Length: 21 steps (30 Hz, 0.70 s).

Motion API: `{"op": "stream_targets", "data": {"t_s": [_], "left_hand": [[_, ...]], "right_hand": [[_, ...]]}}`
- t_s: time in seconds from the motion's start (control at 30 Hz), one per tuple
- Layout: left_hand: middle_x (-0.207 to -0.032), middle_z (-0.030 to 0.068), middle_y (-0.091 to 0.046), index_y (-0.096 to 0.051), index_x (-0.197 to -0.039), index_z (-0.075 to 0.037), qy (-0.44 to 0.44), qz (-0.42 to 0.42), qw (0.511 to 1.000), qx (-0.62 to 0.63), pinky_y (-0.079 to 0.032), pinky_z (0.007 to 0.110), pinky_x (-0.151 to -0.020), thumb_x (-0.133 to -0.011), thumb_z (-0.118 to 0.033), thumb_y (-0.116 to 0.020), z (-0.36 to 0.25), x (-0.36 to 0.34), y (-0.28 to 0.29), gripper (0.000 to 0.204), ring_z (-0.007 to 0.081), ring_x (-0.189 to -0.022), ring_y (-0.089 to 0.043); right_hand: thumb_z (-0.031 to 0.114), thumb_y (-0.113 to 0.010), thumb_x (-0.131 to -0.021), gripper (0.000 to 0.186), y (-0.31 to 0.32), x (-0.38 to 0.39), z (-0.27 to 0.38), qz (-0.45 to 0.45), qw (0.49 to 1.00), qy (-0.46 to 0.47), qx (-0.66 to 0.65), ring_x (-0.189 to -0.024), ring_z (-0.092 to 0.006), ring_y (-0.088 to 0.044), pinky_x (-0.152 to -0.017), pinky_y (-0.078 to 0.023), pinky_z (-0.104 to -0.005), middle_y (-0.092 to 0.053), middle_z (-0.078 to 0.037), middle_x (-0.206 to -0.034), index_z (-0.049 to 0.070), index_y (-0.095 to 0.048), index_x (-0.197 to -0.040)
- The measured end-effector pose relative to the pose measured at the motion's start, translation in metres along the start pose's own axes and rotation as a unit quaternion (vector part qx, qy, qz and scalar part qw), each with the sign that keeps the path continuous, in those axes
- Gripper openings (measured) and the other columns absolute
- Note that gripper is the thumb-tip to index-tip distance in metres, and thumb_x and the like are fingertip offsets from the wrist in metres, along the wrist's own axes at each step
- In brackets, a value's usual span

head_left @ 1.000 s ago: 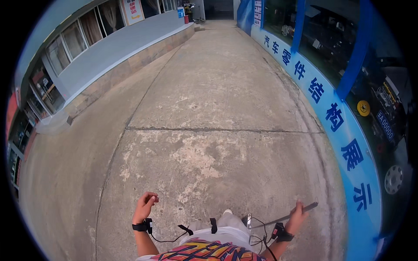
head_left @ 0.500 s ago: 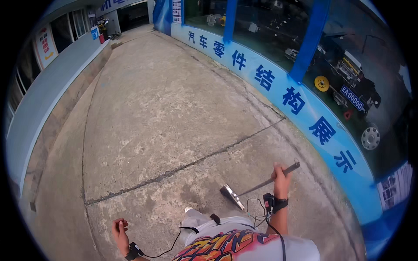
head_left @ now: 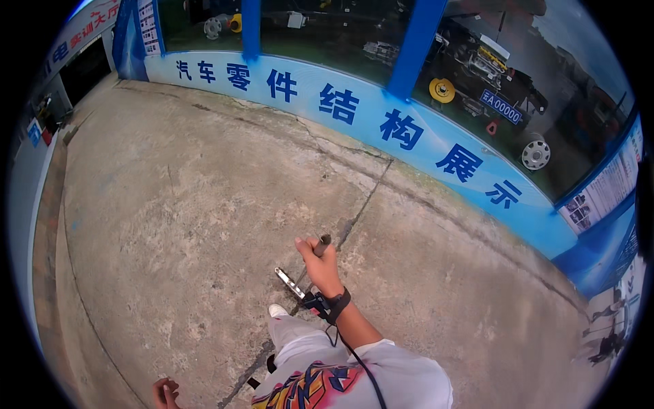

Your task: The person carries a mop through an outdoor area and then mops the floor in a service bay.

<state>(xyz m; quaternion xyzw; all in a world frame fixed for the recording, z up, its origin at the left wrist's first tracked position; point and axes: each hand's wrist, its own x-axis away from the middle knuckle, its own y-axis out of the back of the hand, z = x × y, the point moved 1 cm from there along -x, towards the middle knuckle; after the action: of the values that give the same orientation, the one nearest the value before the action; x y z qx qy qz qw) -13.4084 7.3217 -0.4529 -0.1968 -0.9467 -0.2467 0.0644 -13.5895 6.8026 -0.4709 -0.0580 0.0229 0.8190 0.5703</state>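
My right hand [head_left: 319, 264], with a black band on the wrist, is closed round the upper end of a long-handled tool [head_left: 323, 243]. Its handle points down, foreshortened, to a narrow silver-topped head [head_left: 289, 282] low over the concrete, beside my shoe. Whether that head is a broom or a mop I cannot make out. At the lower left edge hangs my left hand [head_left: 165, 393], fingers loosely curled and apart, nothing visible in it. Its wrist is cut off by the picture's edge.
Cracked concrete ground [head_left: 177, 198] spreads around me. Along the far and right side runs a blue-and-white low wall [head_left: 286, 85] below windows displaying car parts. At the left stands a grey wall [head_left: 27, 225]. Some dark objects [head_left: 606, 347] lie at the right edge.
The view has swung to the right. My right hand, still on the handle, now shows nearer the middle and in front of my body. My left hand has dropped toward the lower edge.
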Motion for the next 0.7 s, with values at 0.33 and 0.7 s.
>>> {"op": "stream_targets", "data": {"t_s": [0.33,0.7], "left_hand": [[-0.127,0.0161,-0.069,-0.057,-0.137,-0.002,0.1,-0.167,0.977,0.083,-0.054,0.044,-0.101,-0.112,-0.031,-0.052,0.0,-0.35,0.144,0.038,0.0304,-0.119,-0.067],[-0.1,0.0035,-0.069,-0.064,-0.112,-0.007,-0.086,-0.055,0.993,0.058,-0.046,0.029,-0.08,-0.109,-0.025,-0.054,-0.107,-0.976,0.242,0.02,0.0134,-0.094,-0.065]], "right_hand": [[0.024,-0.069,-0.099,0.047,-0.332,-0.254,0.013,0.019,0.999,-0.038,-0.024,-0.052,-0.0063,-0.039,-0.05,-0.029,-0.0302,-0.044,0.005,-0.054,0.008,-0.05,-0.06],[0.02,-0.069,-0.098,0.047,-0.753,-0.448,0.012,-0.065,0.996,-0.036,0.038,-0.052,-0.0078,-0.037,-0.051,-0.027,-0.0303,-0.043,0.004,-0.055,0.01,-0.048,-0.058]]}}
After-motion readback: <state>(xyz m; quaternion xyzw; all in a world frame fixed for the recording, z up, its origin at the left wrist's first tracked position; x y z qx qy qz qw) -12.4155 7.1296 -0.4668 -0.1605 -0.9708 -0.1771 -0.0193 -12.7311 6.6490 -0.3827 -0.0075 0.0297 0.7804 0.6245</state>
